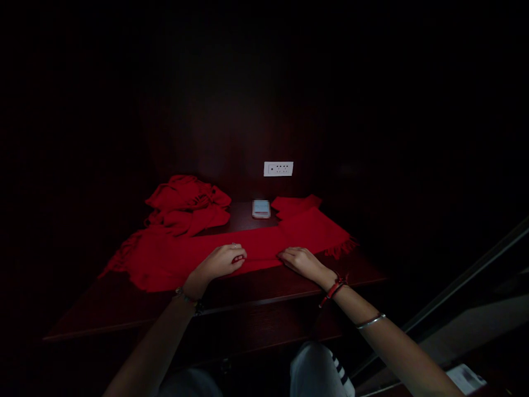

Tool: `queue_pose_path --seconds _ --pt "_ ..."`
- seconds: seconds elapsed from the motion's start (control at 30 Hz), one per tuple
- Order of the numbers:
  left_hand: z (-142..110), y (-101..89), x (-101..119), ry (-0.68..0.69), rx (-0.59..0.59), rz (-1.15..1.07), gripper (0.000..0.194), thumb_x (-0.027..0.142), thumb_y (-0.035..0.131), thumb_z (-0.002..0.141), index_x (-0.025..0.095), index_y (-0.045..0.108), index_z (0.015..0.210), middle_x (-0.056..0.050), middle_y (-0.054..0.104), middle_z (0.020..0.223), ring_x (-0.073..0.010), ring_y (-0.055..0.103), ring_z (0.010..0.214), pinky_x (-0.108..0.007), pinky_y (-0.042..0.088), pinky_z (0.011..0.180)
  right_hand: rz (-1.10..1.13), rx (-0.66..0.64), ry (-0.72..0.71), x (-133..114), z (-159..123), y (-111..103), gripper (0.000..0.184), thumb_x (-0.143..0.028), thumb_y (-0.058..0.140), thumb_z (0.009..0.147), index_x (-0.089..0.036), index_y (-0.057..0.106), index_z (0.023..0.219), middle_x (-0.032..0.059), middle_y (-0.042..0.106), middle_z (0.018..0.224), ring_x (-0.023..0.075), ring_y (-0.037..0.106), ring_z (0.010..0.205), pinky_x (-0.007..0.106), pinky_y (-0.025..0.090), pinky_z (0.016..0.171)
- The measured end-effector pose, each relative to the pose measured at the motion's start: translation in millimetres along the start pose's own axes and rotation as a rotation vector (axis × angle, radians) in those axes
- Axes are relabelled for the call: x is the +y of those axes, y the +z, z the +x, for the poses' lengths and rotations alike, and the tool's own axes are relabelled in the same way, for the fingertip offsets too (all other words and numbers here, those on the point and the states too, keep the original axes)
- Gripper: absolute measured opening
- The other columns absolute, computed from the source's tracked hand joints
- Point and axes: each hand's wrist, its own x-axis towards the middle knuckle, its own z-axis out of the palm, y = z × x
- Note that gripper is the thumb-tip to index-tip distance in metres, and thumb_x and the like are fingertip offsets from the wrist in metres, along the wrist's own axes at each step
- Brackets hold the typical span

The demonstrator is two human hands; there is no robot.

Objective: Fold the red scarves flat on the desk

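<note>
A long red scarf [256, 240] with fringed ends lies folded lengthwise across the dark wooden table. My left hand [221, 261] rests over its near part, fingers curled inward; whether cloth is caught in them is hidden. Further right, my right hand [305, 262] lies low at the scarf's near edge, fingers extended and touching the fabric. Both wrists wear bracelets, and a ring shows on the left hand. Behind the scarf's left part sits a crumpled heap of red cloth [185, 204]. More red cloth [295, 205] lies folded at the back right.
The dark tabletop [264, 298] ends just in front of my hands. A phone-like device with a lit screen [261, 208] is near the back wall, below a white power socket [278, 169]. At lower right is a pale object [465, 379]. My knees are beneath the table edge.
</note>
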Motion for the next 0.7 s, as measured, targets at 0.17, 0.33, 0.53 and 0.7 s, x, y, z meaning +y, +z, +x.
queue_pose_path --seconds 0.17,0.33,0.53,0.7 --pt "-4.1 -6.2 6.3 0.018 0.095 0.023 0.020 0.019 0.038 0.082 0.018 0.058 0.086 -0.002 0.054 0.083 -0.0124 0.050 0.077 -0.021 0.036 0.072 0.007 0.092 0.057 1.9 -4.2 -2.1 0.026 -0.024 0.034 0.089 -0.016 0.058 0.096 0.0075 0.061 0.081 0.0152 0.055 0.075 0.027 0.041 0.073" --pt "-4.6 -7.6 14.3 0.096 -0.048 0.035 0.015 0.017 0.044 0.077 0.018 0.056 0.070 0.001 0.051 0.069 -0.0103 0.046 0.065 -0.020 0.033 0.060 0.006 0.043 -0.050 2.4 -10.3 -1.7 0.025 -0.024 0.034 0.088 -0.017 0.058 0.092 0.0068 0.061 0.083 0.0155 0.054 0.079 0.028 0.040 0.074" --pt "-4.3 -4.7 16.5 0.161 -0.094 -0.036 0.012 0.013 0.046 0.074 0.018 0.055 0.066 0.003 0.049 0.062 -0.0084 0.043 0.058 -0.019 0.032 0.056 -0.010 0.003 -0.085 1.8 -11.7 -1.2 0.022 -0.023 0.036 0.087 -0.018 0.058 0.090 0.0061 0.060 0.086 0.0152 0.054 0.080 0.027 0.040 0.075" --pt "0.1 -1.9 11.8 0.101 0.091 -0.086 0.015 0.014 0.043 0.077 0.016 0.057 0.073 0.001 0.050 0.065 -0.0089 0.046 0.062 -0.018 0.036 0.061 0.027 0.064 -0.029 2.1 -10.7 1.3 0.021 -0.021 0.036 0.087 -0.016 0.056 0.091 0.0061 0.060 0.082 0.0151 0.055 0.077 0.027 0.042 0.073"
